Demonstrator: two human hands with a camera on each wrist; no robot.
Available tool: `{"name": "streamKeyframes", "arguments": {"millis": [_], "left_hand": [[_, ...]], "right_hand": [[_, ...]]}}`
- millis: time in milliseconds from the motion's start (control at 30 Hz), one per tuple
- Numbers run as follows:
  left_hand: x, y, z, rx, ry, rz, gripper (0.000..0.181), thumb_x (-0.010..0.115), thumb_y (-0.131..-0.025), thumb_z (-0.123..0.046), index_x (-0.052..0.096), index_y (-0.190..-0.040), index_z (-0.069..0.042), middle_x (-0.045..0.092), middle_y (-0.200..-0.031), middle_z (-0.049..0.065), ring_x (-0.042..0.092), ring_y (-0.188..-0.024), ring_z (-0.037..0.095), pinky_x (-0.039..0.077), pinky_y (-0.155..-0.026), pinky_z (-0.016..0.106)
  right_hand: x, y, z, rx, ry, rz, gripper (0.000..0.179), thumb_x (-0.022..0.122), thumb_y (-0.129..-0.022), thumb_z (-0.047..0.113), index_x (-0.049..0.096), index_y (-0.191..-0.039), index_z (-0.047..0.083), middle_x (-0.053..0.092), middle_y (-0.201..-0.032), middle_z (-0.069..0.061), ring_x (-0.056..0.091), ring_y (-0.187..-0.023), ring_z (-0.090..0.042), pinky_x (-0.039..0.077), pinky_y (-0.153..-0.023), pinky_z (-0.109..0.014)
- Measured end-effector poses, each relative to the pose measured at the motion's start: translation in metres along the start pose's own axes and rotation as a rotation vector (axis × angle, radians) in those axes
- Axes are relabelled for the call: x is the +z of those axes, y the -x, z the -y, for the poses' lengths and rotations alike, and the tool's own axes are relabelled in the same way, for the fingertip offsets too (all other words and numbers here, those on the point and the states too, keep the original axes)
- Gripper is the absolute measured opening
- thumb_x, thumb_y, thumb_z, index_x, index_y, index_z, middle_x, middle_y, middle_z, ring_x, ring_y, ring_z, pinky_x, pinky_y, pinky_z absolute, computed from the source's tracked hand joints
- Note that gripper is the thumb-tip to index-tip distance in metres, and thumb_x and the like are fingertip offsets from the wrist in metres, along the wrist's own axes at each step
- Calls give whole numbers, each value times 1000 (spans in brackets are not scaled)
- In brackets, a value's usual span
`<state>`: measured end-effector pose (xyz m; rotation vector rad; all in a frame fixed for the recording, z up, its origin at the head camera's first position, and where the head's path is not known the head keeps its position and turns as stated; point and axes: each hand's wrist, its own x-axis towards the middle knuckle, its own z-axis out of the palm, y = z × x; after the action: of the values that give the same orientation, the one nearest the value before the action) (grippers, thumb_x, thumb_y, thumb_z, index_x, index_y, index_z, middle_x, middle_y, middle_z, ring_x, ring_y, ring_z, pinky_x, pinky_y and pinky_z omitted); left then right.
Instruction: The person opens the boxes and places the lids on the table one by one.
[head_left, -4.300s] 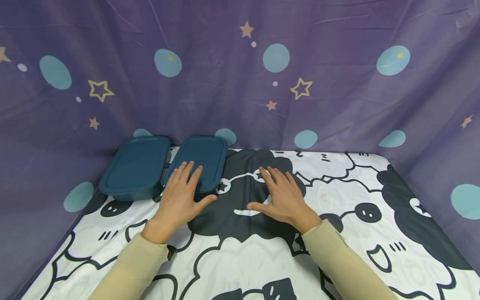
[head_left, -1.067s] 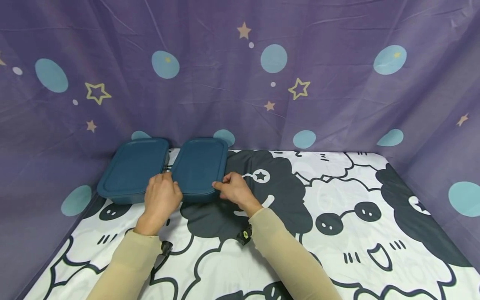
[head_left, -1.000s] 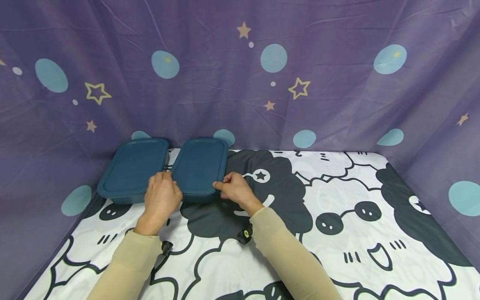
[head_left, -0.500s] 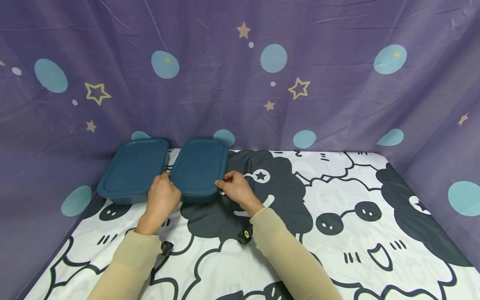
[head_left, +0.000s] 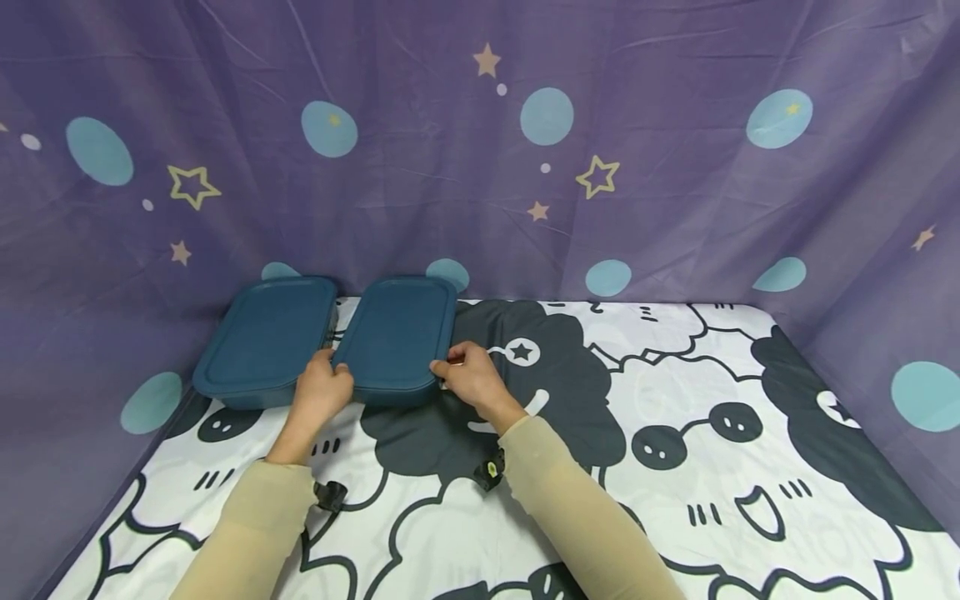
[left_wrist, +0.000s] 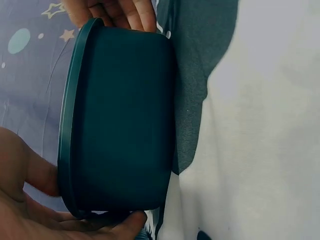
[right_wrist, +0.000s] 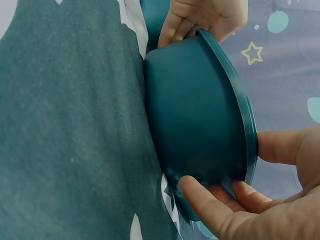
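Observation:
A dark blue rectangular container with a rimmed lid (head_left: 397, 329) sits on the patterned cloth, its lid on. Its left front corner is held by my left hand (head_left: 321, 392), the thumb at the lid's rim and the other fingers down along the side. On the opposite side, my right hand (head_left: 476, 379) grips near the right front corner in the same way, thumb on the rim. The left wrist view shows the container's smooth front wall (left_wrist: 122, 120) between both hands. In the right wrist view, the right fingertips (right_wrist: 192, 187) touch the side wall below the rim.
A second, similar lidded blue container (head_left: 270, 329) stands close on the left, with a narrow gap between the two. Behind both hangs a purple curtain (head_left: 450, 167) with stars and dots. The black-and-white cloth (head_left: 690, 367) stretches to the right.
Both hands, first spread open above the cloth and container, have come to the container's sides. Lately the left hand has shifted its grip, its thumb now at the rim. The containers stay in place.

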<state>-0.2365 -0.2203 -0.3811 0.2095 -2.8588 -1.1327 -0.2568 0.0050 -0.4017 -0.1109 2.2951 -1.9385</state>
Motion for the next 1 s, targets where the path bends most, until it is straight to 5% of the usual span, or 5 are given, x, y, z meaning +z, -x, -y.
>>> {"name": "streamKeyframes", "arguments": {"millis": [167, 467, 767, 1000], "left_hand": [[-1, 1, 0, -19, 24, 11, 54, 32, -97, -14, 25, -141, 16, 31, -139, 40, 29, -129, 53, 27, -105, 59], [0, 2, -1, -34, 78, 12, 50, 32, -96, -11, 30, -138, 17, 39, -133, 39, 36, -125, 50, 32, -102, 57], [2, 4, -3, -46, 164, 7, 50, 38, -92, -11, 37, -132, 18, 48, -123, 35, 47, -111, 41, 40, -92, 50], [6, 3, -6, -78, 205, 23, 51, 38, -92, -12, 35, -137, 14, 46, -130, 34, 46, -119, 41, 40, -95, 50]], "right_hand": [[1, 0, 0, 17, -24, -8, 29, 67, -88, 12, 52, -108, -4, 56, -96, -12, 63, -80, -30, 54, -74, -40], [-2, -1, 1, 35, -28, -24, 27, 66, -88, 10, 52, -107, -4, 55, -89, -11, 59, -68, -18, 54, -74, -42], [-8, -1, 2, 42, -1, -30, 28, 65, -88, 9, 52, -110, -5, 55, -92, -12, 59, -70, -19, 52, -64, -29], [-12, 0, 1, 40, -13, -52, 35, 64, -88, 10, 52, -116, -6, 55, -99, -13, 59, -76, -19, 53, -68, -30]]}}
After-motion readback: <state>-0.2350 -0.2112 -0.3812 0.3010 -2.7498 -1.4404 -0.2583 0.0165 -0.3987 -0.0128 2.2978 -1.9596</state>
